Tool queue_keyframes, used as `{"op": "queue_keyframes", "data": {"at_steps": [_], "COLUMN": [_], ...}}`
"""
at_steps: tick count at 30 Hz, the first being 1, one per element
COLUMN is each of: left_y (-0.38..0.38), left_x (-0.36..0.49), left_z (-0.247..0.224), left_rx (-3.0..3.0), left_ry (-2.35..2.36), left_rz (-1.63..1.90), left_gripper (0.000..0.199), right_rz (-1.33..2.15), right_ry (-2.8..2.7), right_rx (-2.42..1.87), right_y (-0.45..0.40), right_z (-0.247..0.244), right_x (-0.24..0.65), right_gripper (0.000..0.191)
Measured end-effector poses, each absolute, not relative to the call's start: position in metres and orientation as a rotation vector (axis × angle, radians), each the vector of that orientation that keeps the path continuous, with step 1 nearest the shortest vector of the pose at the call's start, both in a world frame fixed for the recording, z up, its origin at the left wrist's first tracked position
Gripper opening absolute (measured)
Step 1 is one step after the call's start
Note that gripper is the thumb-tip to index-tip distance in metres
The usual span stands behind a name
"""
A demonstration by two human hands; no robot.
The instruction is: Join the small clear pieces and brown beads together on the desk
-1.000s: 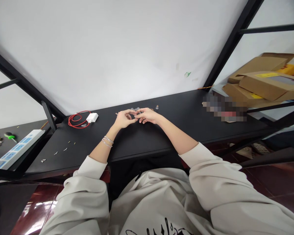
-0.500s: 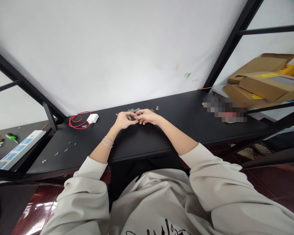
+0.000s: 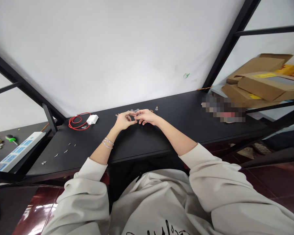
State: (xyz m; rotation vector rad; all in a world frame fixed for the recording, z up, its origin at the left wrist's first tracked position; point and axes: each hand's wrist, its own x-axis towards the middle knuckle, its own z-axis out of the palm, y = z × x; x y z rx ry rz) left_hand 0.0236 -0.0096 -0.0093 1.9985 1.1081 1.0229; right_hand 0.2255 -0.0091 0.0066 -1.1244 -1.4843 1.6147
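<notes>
Both hands meet fingertip to fingertip above the black table. My left hand, with beaded bracelets at its wrist, has thumb and fingers bent together toward the right. From the other side, my right hand curls its fingers inward against the left fingertips. Whatever is pinched between them is too small or too covered to make out. Just behind the hands lies a group of small clear round pieces, partly hidden by the fingers. One small clear piece with a brownish top sits apart to their right.
A white charger with a coiled red cable lies at left. Several tiny pieces are scattered near the left front. A white power strip and a green screwdriver are farther left. Cardboard boxes stack at right.
The hands stay in nearly the same place, with only slight finger movement where they meet. The view has shifted very slightly.
</notes>
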Motion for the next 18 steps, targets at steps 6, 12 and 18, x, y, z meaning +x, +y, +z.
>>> {"op": "queue_keyframes", "data": {"at_steps": [6,12,18], "left_y": [-0.0097,-0.0099,-0.0067], "left_x": [0.0230,0.0239,0.0229], "left_z": [-0.0101,-0.0114,-0.0140], "left_rx": [2.060,2.205,2.261], "left_ry": [1.174,1.178,1.147], "left_rz": [0.997,1.106,1.145], "left_gripper": [0.043,0.039,0.034], "right_rz": [1.613,1.606,1.582], "right_ry": [-1.493,-1.491,-1.470], "right_rx": [-1.133,-1.125,-1.129], "right_y": [-0.0088,-0.0105,-0.0126], "right_z": [0.0072,0.0090,0.0119], "right_x": [0.2258,0.2262,0.2261], "right_gripper": [0.014,0.010,0.011]}}
